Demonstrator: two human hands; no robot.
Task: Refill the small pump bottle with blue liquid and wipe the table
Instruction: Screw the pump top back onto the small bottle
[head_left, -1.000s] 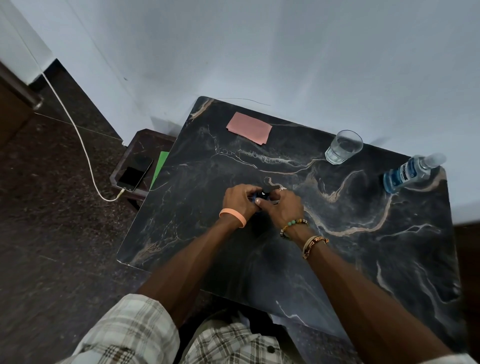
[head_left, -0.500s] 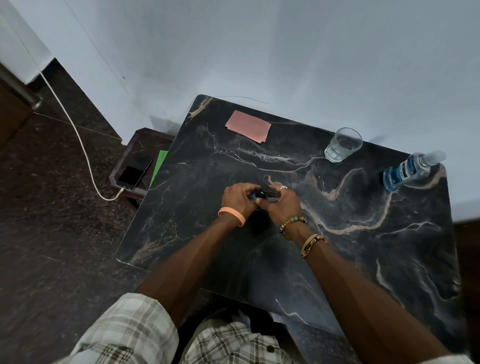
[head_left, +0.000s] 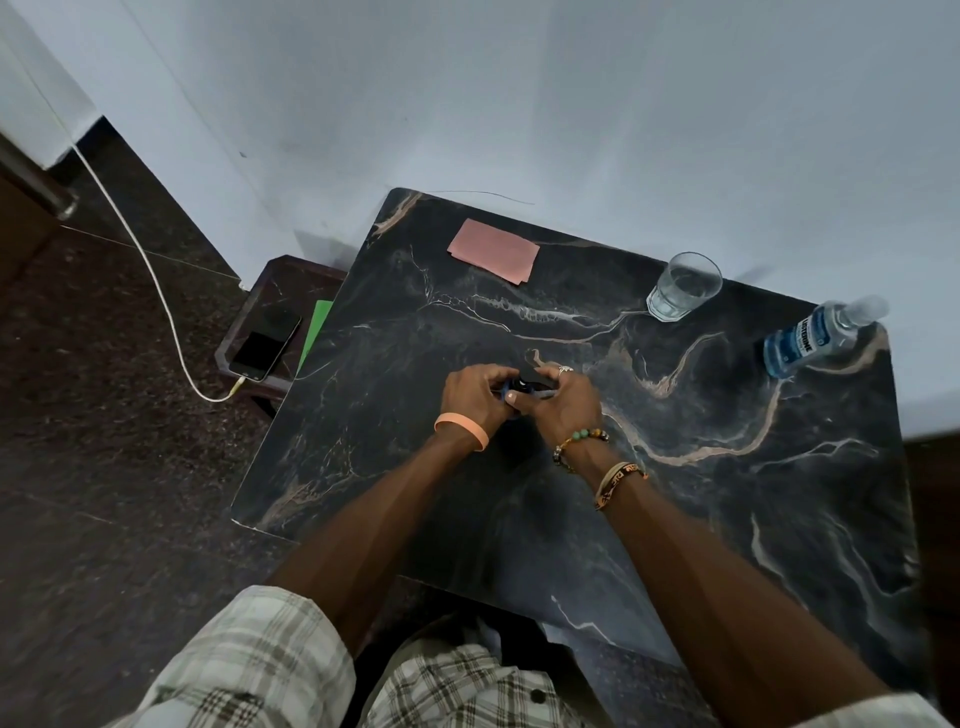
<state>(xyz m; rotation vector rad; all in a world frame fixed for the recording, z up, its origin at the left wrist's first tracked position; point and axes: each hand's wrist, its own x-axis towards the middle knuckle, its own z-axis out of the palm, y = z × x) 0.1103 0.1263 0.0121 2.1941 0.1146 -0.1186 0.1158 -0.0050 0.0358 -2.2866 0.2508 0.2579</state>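
Where pale veins cross the glossy dark marble desk (head_left: 727, 467), the small pump bottle (head_left: 521, 387) sits at its middle, mostly hidden. Toward the desk's back edge are a flat pink cloth (head_left: 493, 251), a clear glass (head_left: 684, 286) and a blue-filled plastic bottle (head_left: 810, 338). The left hand (head_left: 475, 395) and right hand (head_left: 563, 402) meet mid-desk, fingers (head_left: 550, 375) curled round the small pump bottle.

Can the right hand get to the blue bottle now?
Probably yes: only bare table lies between the right hand and the blue bottle, but the hand now grips the small bottle.
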